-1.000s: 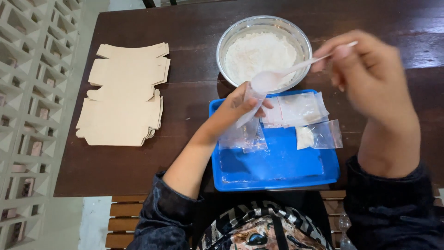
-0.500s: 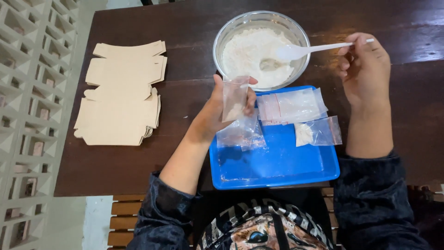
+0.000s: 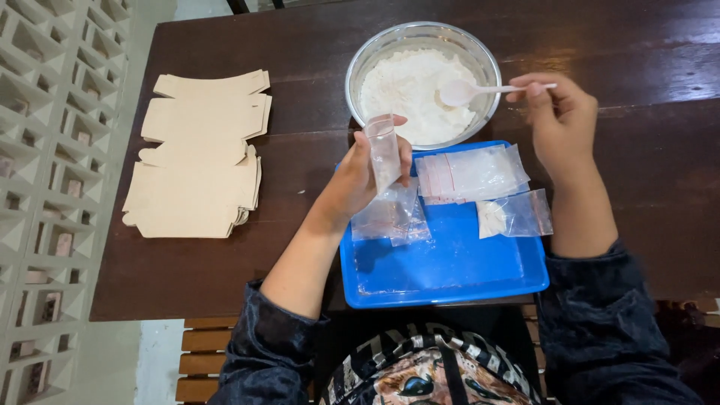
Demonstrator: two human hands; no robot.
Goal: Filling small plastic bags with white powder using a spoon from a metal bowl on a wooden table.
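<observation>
My left hand (image 3: 356, 180) holds a small clear plastic bag (image 3: 384, 150) upright, just in front of a glass bowl (image 3: 360, 67) of white powder (image 3: 409, 94). My right hand (image 3: 561, 120) grips a white plastic spoon (image 3: 469, 91) by its handle, the spoon's head over the powder at the bowl's right side. Below both hands lies a blue tray (image 3: 450, 270). On it are empty clear bags (image 3: 390, 217), a stack of zip bags (image 3: 469, 172) and one bag with some powder (image 3: 514, 216).
Flat tan cardboard cut-outs (image 3: 199, 157) are stacked on the dark wooden table (image 3: 645, 187) at the left. A white lattice wall (image 3: 45, 150) runs along the left edge. A slatted wooden bench (image 3: 206, 360) sits under me.
My right hand swung the spoon from over the tray back to the bowl. My left hand lifted the small bag up from the tray and turned it upright.
</observation>
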